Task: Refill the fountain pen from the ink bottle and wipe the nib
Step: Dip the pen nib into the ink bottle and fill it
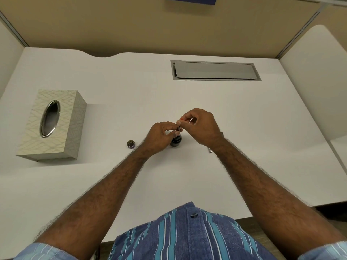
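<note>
Right now both my hands meet near the centre of the frame, over the open ink bottle [176, 141], a small dark glass pot standing on the white desk [131, 94]. My left hand [159, 136] curls in from the lower left, its thumb and forefinger pinching the thin dark pen section [179, 127] that stands upright above the bottle's mouth. My right hand [201, 124] comes from the lower right and pinches the top end of that same piece between thumb and forefinger, the other fingers folded. The part is so small and so covered by fingertips that I cannot tell whether the nib sits in the ink.

Left of the bottle, a little apart from it, the bottle cap [131, 144] lies open side up. Just under my right wrist a short silvery pen part [210, 150] pokes out on the desk, probably the barrel or cap. Toward the left edge stands a pale patterned tissue box [54, 124] with an oval metal-rimmed opening. In the upper right, a grey cable hatch [215, 70] is set flush into the desk.
</note>
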A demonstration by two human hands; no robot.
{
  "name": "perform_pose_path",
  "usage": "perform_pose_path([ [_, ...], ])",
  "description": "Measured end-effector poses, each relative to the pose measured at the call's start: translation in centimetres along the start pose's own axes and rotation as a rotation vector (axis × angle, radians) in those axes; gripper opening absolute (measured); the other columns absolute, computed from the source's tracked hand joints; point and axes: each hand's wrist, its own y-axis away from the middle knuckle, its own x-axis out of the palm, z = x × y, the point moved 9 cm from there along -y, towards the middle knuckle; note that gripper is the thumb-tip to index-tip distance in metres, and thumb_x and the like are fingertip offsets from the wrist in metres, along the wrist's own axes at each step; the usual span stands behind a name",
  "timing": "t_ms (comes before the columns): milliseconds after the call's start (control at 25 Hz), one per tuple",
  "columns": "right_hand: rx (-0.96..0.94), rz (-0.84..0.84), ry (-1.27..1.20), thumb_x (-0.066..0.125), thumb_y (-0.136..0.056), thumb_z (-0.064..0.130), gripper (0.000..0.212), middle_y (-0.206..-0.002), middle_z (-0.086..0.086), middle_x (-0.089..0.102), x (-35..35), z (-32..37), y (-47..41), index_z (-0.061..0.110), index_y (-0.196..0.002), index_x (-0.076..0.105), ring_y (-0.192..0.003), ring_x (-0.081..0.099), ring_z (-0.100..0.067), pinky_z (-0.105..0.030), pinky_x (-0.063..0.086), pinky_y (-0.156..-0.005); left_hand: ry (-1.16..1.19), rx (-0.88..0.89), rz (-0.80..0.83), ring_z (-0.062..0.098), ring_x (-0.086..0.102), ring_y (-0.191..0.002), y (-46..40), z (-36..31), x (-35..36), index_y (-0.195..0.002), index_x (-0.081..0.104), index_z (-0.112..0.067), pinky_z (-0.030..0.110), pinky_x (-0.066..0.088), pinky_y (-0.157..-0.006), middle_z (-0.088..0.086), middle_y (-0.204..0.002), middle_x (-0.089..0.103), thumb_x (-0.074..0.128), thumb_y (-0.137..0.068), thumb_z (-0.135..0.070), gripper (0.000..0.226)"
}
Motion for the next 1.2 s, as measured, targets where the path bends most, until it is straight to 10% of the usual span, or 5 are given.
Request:
perform_pose_path([
  [1200, 0.01, -0.01, 0.063, 0.082, -0.089, 0.028, 0.007, -0.089, 0.011, 0.077, -0.08, 0.22, -0.23, 0.021, -0.089, 0.084, -0.077, 0.065, 0.001, -0.01, 0.046, -0.069, -0.037, 0.005, -0.027, 0.006, 0.067, -0.107, 0.26, -0.75, -0.24, -0.107, 0.083, -0.012, -0.002, 0.038, -0.09, -0.01, -0.107, 0.077, 0.071, -0.095, -0.01, 0.018],
])
